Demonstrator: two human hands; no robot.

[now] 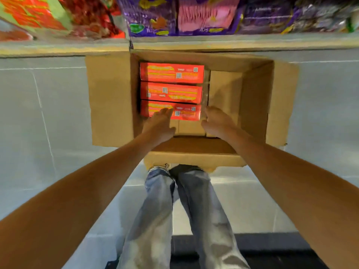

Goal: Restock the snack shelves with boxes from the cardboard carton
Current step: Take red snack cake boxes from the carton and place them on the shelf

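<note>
An open cardboard carton [108, 101] stands on the tiled floor against the shelf. Three red snack boxes lie side by side in its left part: the far one [172, 72], the middle one [171, 92] and the near one [186, 113]. Both my arms reach down into the carton. My left hand [159, 125] lies with straight fingers on the left part of the near box. My right hand [217, 121] is at that box's right end, fingers pointing down beside it; whether it touches the box I cannot tell.
The carton's right part [225, 90] shows bare cardboard bottom. Its flaps [281, 105] fold outward. Behind it runs the lowest shelf edge [194, 44], stocked with purple packs [149, 18], a pink pack [206, 16] and red-green packs [38, 14]. My jeans-clad legs [174, 210] stand before the carton.
</note>
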